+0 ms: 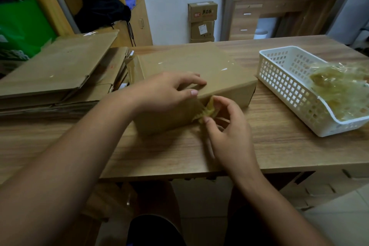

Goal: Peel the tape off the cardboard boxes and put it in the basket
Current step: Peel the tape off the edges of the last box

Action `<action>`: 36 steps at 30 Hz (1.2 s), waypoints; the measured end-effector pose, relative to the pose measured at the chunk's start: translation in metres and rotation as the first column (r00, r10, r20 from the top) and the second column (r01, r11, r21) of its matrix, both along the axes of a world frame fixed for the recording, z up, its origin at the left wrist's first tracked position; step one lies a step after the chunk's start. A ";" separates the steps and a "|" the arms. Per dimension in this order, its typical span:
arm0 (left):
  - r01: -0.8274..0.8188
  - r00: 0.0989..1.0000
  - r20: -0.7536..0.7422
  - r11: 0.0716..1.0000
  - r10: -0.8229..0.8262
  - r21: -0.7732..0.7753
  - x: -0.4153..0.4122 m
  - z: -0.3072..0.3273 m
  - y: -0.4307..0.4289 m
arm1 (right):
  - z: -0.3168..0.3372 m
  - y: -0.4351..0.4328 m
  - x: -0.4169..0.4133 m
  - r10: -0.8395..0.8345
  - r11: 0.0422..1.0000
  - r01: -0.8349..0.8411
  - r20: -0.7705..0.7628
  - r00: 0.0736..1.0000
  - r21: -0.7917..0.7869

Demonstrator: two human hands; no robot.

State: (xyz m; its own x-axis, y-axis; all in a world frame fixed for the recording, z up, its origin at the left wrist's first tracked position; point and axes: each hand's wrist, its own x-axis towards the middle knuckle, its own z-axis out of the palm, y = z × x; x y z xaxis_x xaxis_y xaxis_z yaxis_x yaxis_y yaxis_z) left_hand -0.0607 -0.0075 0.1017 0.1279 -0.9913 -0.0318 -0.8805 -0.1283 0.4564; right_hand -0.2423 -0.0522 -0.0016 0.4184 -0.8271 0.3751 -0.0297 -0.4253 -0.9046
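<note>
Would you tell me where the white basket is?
In the head view, the white basket sits far right on the table, right of the cardboard box, holding crumpled tape.

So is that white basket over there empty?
Not empty. The basket holds a heap of crumpled yellowish tape, rising above its rim.
</note>
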 end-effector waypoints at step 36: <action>-0.042 0.999 -0.011 0.993 0.041 -0.114 -0.007 -0.023 0.001 | 0.008 0.021 -0.009 0.314 0.943 -0.312 0.009 0.950 0.114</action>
State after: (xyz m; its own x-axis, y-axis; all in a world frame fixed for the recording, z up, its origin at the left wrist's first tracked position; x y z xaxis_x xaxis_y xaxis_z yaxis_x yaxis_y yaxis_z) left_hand -0.0675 -0.0067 0.0782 0.1691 -0.9824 0.0797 -0.8716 -0.1113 0.4775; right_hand -0.2509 -0.0307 0.0062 0.6661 -0.6906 0.2817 0.0797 -0.3096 -0.9475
